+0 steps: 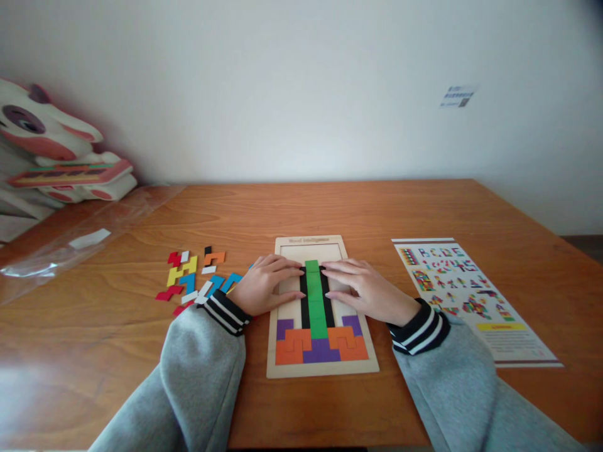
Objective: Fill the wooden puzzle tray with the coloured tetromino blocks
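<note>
both hands rest flat on a wooden puzzle tray [292, 367] that lies square in front of the person on the counter [377, 207]. the left hand [264, 285] lies with fingers stretched rightward so the fingertips meet the left black strip [304, 304]; the right hand [365, 289] mirrors it, fingertips against the right black strip [328, 307]. between the 2 strips stands a long green column [315, 298], so the hands seem to press the strips inward from both sides, keeping the 3 upright pieces snug together. neither hand's grip is closed round anything: the fingers are extended and lie flat, pushing, not pinching, though the thumbs are partly hidden and i cannot be sure of them.

at the tray's near end, orange pieces [294, 348] and purple pieces [321, 351] already lock together in a packed row, which gives the upright pieces a base to stand against. the far part of the tray is bare wood.

loose spare pieces [193, 279] in red, yellow, blue, orange and white lie scattered just left of the left wrist, within easy reach. a printed pattern sheet [464, 289] lies to the right of the tray, turned to be read. a clear plastic bag [70, 245] sits far left, near some stacked toys [56, 157].
</note>
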A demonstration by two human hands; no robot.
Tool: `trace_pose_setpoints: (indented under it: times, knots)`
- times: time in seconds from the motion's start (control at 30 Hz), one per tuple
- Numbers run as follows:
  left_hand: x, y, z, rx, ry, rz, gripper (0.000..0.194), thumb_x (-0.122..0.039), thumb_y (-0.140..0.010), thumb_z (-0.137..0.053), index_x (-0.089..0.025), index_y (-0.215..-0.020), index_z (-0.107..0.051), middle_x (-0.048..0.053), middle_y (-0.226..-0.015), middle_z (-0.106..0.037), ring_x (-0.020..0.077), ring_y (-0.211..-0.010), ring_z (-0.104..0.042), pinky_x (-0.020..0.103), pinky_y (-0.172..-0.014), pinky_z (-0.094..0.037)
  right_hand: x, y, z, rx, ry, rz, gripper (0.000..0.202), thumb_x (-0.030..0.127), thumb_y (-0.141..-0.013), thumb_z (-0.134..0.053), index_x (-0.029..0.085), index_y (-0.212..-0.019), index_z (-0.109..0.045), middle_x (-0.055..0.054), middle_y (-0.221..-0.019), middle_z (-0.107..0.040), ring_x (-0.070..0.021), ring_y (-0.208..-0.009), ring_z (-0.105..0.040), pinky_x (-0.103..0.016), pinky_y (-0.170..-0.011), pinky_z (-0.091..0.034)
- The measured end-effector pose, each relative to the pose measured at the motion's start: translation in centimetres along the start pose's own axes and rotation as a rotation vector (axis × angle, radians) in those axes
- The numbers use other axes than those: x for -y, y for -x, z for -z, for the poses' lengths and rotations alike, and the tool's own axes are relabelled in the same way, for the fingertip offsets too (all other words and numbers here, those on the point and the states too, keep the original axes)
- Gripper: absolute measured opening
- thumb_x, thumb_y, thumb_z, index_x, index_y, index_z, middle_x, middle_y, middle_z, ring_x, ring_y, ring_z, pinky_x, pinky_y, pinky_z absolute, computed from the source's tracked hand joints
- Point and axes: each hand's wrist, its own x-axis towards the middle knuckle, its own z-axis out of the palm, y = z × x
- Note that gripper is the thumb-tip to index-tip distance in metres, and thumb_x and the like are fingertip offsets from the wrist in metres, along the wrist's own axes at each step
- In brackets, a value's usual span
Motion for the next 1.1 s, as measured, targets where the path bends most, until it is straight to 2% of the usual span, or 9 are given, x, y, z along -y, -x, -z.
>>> trace_pose_setpoints:
  times: [0.43, 0.53, 0.7, 0.83, 1.1]
  knots:
    - [-0.06, -0.07, 0.01, -0.003, -0.003, 0.001, 0.037, -0.048, -0.092, -0.065, -0.024, -0.119, -0.070, 0.009, -0.125, -0.070, 0.0257, -0.111, -0.063, 0.044, -0.096, -0.049, 0.30, 0.22, 0.01, 0.013, 0.020, -0.003, 0.040, 0.041, -0.097, -0.059, 0.023, -0.133, -0.064, -0.012, -0.141, -0.059, -0.0288, -0.127, -0.054, -0.053, -0.104, -0.047]
    - [-0.03, -0.04, -0.01, -0.007, -0.002, 0.002, 0.037, -0.048, -0.091, -0.066, -0.025, -0.119, -0.070, 0.009, -0.124, -0.070, 0.0256, -0.111, -0.063, 0.044, -0.096, -0.049, 0.31, 0.21, -0.03, 0.005, 0.014, -0.001, 0.039, 0.041, -0.096, -0.060, 0.027, -0.132, -0.065, -0.011, -0.141, -0.059, -0.0283, -0.127, -0.055, -0.053, -0.105, -0.047]
    - [-0.01, 0.00, 0.01, 0.003, -0.005, 0.003, 0.037, -0.048, -0.092, -0.065, -0.025, -0.121, -0.070, 0.009, -0.125, -0.070, 0.0257, -0.112, -0.063, 0.043, -0.096, -0.049, 0.51, 0.07, -0.24, -0.050, 0.000, -0.036, 0.046, 0.042, -0.098, -0.057, 0.029, -0.142, -0.056, -0.010, -0.142, -0.060, -0.0271, -0.128, -0.056, -0.051, -0.106, -0.047]
    - [0.00, 0.00, -0.02, 0.004, -0.006, 0.004, 0.038, -0.049, -0.092, -0.064, -0.025, -0.120, -0.069, 0.009, -0.126, -0.069, 0.0258, -0.112, -0.063, 0.043, -0.096, -0.049, 0.81, -0.10, -0.28, -0.035, -0.008, -0.011, 0.049, 0.041, -0.100, -0.054, 0.031, -0.147, -0.048, -0.007, -0.145, -0.058, -0.0259, -0.130, -0.055, -0.051, -0.108, -0.046]
    - [-0.02, 0.00, -0.08, -0.010, 0.004, -0.009, 0.037, -0.047, -0.093, -0.064, -0.023, -0.120, -0.069, 0.010, -0.125, -0.069, 0.0261, -0.112, -0.063, 0.044, -0.097, -0.049, 0.86, -0.06, -0.35, -0.016, 0.020, 0.006, 0.045, 0.039, -0.100, -0.053, 0.030, -0.144, -0.052, -0.007, -0.146, -0.057, -0.0273, -0.129, -0.055, -0.053, -0.106, -0.046]
